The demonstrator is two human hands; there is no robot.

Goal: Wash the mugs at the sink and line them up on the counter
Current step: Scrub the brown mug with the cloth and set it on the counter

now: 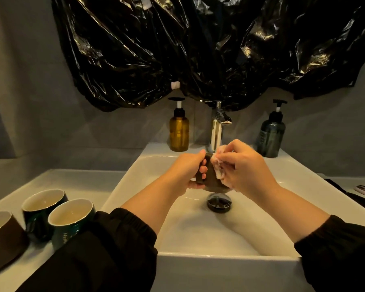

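**Mug mid-scrub, three wait**

Mug point(207, 175) sits over the sink point(198, 234) centre, gripped by left hand point(190, 171); right hand point(244, 167) pinches a sponge point(218, 165) against it. At 8 o'clock, three mugs point(70, 216) stand on the counter point(72, 180), seemingly unwashed.

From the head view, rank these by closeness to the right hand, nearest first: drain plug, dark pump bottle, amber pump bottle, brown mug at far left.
From the right hand:
1. Drain plug, just below it in the basin.
2. Dark pump bottle, behind, at the right.
3. Amber pump bottle, behind, left of the tap.
4. Brown mug, far left on the counter.
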